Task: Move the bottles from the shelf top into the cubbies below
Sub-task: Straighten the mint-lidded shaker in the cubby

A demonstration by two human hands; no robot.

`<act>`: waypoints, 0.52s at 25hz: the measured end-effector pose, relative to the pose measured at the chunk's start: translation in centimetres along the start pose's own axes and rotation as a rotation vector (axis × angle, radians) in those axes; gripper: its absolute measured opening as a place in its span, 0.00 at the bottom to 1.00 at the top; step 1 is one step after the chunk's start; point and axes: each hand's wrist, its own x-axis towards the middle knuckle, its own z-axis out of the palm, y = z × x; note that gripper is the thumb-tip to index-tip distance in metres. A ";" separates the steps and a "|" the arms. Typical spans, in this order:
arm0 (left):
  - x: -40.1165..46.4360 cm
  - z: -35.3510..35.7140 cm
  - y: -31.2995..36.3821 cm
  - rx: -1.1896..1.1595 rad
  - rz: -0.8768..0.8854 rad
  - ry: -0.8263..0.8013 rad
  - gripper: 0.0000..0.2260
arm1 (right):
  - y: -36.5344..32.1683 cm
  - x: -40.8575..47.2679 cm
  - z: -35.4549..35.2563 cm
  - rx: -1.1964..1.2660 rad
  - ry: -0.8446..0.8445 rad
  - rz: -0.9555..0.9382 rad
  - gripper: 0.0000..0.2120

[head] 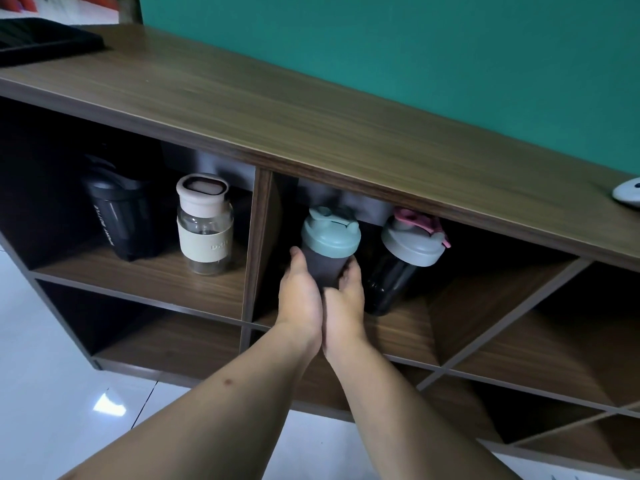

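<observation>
Our fingers (298, 261) curl around the dark shaker bottle with a teal lid (329, 244), left hand (299, 299) and right hand (344, 303) clasping its lower body from both sides. It stands in the upper middle cubby of the brown wooden shelf (311, 133), just beside a black shaker bottle with a grey and pink lid (405, 261). In the upper left cubby stand a clear glass bottle with a pale pink cap (204, 223) and a black sports bottle (119, 216).

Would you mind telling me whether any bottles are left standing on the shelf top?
No, the shelf top carries no bottles; all four stand in the upper cubbies, and both hands are around the teal-lidded bottle.
</observation>
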 end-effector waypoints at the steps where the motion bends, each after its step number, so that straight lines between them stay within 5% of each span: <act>1: 0.0 0.1 0.0 -0.023 -0.022 -0.014 0.23 | 0.0 -0.2 -0.1 0.004 -0.001 -0.003 0.41; 13: -0.7 0.4 0.8 -0.123 -0.108 -0.114 0.20 | -0.2 -1.4 0.2 0.001 0.037 -0.025 0.38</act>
